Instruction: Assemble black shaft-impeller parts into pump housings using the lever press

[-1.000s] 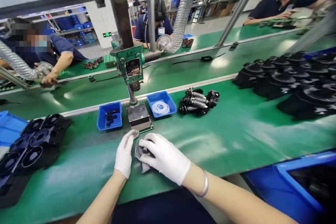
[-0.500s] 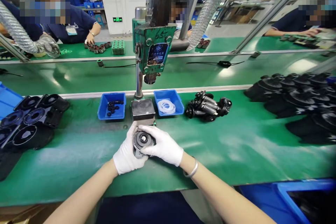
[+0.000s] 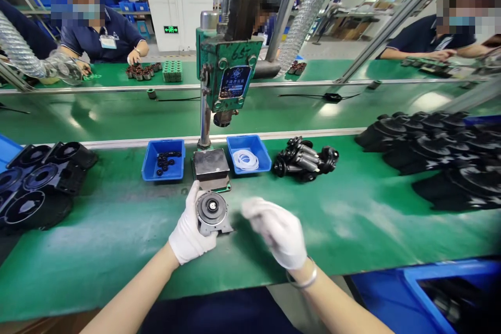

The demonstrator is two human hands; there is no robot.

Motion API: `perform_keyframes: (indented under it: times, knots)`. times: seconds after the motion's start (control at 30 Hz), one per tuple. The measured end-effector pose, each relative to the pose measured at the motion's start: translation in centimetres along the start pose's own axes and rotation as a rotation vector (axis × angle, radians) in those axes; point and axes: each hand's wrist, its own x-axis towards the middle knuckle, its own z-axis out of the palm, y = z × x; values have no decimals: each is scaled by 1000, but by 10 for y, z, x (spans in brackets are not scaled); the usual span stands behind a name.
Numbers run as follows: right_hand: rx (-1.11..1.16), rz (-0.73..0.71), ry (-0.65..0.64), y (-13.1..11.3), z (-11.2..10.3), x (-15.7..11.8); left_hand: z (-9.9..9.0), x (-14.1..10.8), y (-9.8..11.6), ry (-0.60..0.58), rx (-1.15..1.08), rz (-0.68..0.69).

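Observation:
My left hand (image 3: 190,236), in a white glove, grips a round dark motor housing (image 3: 212,209) with a small shaft at its centre and a flat foot at the bottom. The housing is just in front of the metal block (image 3: 211,164) of a green press (image 3: 230,75). My right hand (image 3: 278,232), gloved in white too, is in the air to the right of the housing, apart from it. Motion smears its fingers, and whether anything is in them does not show.
Behind the housing, one blue bin (image 3: 163,160) holds small black parts and another blue bin (image 3: 249,154) holds white rings. Black shaft parts (image 3: 306,159) lie to their right. Black housings stand at the left (image 3: 43,182) and right (image 3: 434,156). Co-workers (image 3: 104,36) sit across the bench.
My right hand has let go of the motor housing and moved right, away from it. The left hand still holds the housing, nearly in place. The view has shifted slightly.

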Motion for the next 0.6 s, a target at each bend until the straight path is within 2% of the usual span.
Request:
perform_keyframes:
  times: [0.07,0.1,0.13,0.2,0.23,0.27,0.37,0.4,0.43,0.53,0.57,0.6]
  knots:
    - [101,129,197,-1,1,-4,-1,0,0,3,-1,-19]
    - [107,153,212,-2,4,-2,-1,0,1,3,-10,-24]
    - [83,137,157,-3,9,1,-1,0,1,3,-18,-27]
    - [7,48,-42,-4,19,10,0,0,0,5,-32,-29]
    - [-9,20,-80,-3,21,13,1,-1,0,4,-37,-29]
    - [-4,22,-57,-1,22,14,1,-1,-1,2,-39,-27]
    - [57,123,211,7,17,11,-1,-2,-2,-4,-16,-12]
    - [64,138,243,9,16,9,-1,-2,-2,-7,-9,-10]
    - [55,127,216,10,17,7,-2,-1,-2,-8,-10,-12]
    - [7,-3,-46,6,25,6,2,-2,0,0,-60,-51]
    - [-8,-35,-91,3,28,5,6,-4,1,15,-61,-66]
    - [-23,-46,-72,0,29,4,11,-6,1,44,-39,-83]
